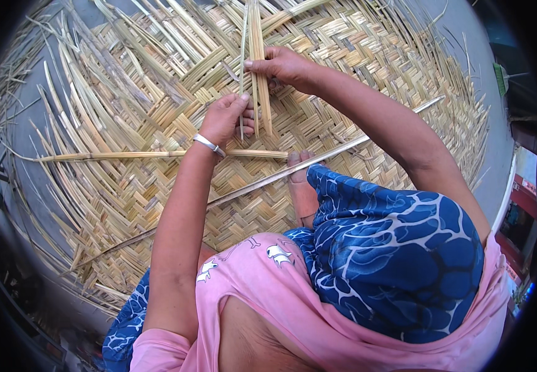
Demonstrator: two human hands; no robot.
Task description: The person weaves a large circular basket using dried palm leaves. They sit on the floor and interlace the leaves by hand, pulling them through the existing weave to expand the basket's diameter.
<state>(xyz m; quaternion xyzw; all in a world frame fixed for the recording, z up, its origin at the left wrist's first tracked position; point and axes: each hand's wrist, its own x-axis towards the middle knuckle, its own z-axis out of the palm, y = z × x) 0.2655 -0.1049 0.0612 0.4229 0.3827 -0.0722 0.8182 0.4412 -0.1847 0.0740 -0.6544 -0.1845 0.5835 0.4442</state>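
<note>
A large mat of woven pale split-cane strips spreads beneath me. Over its middle, my right hand pinches a flat upright cane strip, thumb laid across the front. Lower and to the left, my left hand is closed on a narrower cane strip, gripped between thumb and fingers. The two strips run side by side toward the top edge, their lower ends hanging just above the weave. What the curled fingers of my right hand do behind the strip is partly hidden.
A jointed cane strip lies crosswise left of my foot, which rests on the mat. One long thin stick slants across the weave. Loose strip ends fan out at left. Cane scraps litter the grey floor at far left.
</note>
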